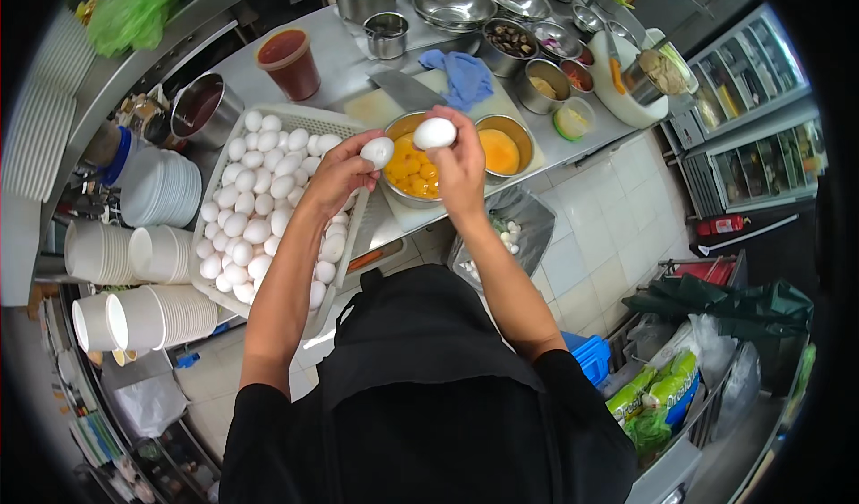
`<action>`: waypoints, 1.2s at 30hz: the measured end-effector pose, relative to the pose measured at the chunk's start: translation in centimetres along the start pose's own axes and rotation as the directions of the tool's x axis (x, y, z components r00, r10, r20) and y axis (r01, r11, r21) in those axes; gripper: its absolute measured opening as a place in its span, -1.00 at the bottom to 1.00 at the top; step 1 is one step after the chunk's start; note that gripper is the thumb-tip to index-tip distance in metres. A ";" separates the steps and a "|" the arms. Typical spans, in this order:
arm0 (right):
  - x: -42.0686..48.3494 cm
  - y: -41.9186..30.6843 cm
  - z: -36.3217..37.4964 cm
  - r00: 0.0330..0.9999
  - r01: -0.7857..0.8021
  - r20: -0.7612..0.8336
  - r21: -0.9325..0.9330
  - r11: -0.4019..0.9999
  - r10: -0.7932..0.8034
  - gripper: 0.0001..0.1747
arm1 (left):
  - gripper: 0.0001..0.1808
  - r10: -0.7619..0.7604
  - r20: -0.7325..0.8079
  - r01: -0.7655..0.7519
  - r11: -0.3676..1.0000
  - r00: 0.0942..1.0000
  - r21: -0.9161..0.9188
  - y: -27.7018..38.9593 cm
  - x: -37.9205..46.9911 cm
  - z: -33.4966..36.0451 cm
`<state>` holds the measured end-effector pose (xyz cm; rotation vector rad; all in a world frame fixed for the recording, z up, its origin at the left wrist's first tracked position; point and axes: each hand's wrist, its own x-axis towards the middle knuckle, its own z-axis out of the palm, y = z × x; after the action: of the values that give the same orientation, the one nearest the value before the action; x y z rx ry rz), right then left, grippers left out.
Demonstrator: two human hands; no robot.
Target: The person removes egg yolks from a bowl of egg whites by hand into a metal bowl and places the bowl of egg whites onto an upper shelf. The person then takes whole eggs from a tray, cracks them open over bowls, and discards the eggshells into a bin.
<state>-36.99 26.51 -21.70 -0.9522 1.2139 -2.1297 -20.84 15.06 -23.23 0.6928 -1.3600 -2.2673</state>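
Between the fingers of my left hand (342,175) is a white egg (377,152) with a small dark mark on its shell. My right hand (463,165) grips another white egg (435,133), raised above a steel bowl of cracked eggs (411,168) with many whole yolks in it. Just right of that bowl, a steel pot of beaten egg (502,152) stands on the cutting board (530,118). To the left, a white plastic crate (356,236) is heaped with white eggs (258,202); my left forearm crosses over it.
A cleaver (413,91) and a blue cloth (462,78) lie behind the bowls. A tub of red sauce (290,64) stands at the back left. Below the counter edge is a lined bin (537,225) with eggshells. Stacked paper tubs (161,313) flank the crate.
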 end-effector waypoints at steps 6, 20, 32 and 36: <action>3.6 2.7 -4.1 0.855 -0.384 0.174 -0.421 0.822 0.488 -0.56 | -0.48 0.004 -0.040 0.002 0.988 0.999 0.154 -2.0 4.5 1.8; 3.8 5.6 -6.6 0.955 -0.156 0.100 -0.631 0.760 0.278 -0.61 | -0.50 0.374 0.031 -0.287 0.652 0.927 0.702 -4.0 6.6 1.9; 0.6 1.1 -6.8 0.995 -0.087 -0.087 -0.409 0.908 0.056 -0.58 | -0.45 -0.096 -0.236 0.114 0.992 0.967 0.062 -4.7 5.8 7.7; -4.5 -2.4 -10.0 0.960 0.032 -0.196 -0.636 0.771 -0.201 -0.56 | -0.44 -0.077 0.068 0.076 0.997 0.995 0.015 -5.4 3.5 14.2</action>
<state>-42.08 36.05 -24.63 -1.0559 2.1404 -2.0002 -32.65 25.20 -23.06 0.6882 -1.4028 -2.3644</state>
